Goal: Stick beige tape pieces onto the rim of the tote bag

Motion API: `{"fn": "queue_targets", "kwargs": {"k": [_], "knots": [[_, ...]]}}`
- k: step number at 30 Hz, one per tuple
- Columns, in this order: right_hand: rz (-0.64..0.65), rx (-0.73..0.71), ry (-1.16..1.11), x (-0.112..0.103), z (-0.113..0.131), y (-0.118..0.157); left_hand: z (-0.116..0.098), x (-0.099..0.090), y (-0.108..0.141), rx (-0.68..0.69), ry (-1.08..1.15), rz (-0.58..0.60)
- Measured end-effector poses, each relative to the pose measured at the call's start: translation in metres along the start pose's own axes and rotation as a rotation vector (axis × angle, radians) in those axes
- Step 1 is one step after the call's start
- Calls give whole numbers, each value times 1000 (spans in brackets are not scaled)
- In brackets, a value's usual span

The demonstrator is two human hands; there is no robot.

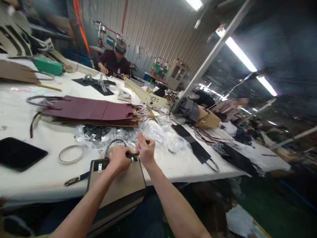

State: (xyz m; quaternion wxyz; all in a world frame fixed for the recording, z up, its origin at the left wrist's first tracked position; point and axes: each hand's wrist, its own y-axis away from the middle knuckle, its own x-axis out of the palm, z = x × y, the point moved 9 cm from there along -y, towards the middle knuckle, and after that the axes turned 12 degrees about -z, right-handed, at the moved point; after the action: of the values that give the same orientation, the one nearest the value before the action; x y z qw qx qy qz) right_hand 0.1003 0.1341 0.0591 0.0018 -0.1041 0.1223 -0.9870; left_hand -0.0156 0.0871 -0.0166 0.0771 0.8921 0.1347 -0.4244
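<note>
A brown bag body (123,188) with a black top edge hangs over the table's front edge. On that edge sits a small metal plate with holes (100,168). My left hand (120,159) is closed on the bag's top edge, where a short black strap (132,155) shows by its fingertips. My right hand (146,148) is a fist just right of it, with a small dark end poking out; the rest of what it grips is hidden. A dark looped handle (116,142) stands behind my left hand. Beside the bag lies a black strap with a metal end (76,178).
A stack of maroon bag panels (94,109) with handles lies behind clear plastic wrap (158,135). At left are a ring-shaped roll (71,154) and a black tablet-like slab (21,153). Black panels (193,143) lie right. A person (115,62) works across the table.
</note>
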Motion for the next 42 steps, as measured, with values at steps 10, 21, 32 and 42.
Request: {"fn": "queue_targets", "kwargs": {"k": [10,21,32,42], "knots": [[19,-103,198,29,-24,23,30,-2,-6,8,70,-8],[8,-92,213,31,-27,28,38,-15,12,20,243,-193],[-58,50,13,22,-26,17,115,-153,58,-50,360,-436],[-51,29,-182,79,-11,45,184,-95,58,-139,455,-234]]}}
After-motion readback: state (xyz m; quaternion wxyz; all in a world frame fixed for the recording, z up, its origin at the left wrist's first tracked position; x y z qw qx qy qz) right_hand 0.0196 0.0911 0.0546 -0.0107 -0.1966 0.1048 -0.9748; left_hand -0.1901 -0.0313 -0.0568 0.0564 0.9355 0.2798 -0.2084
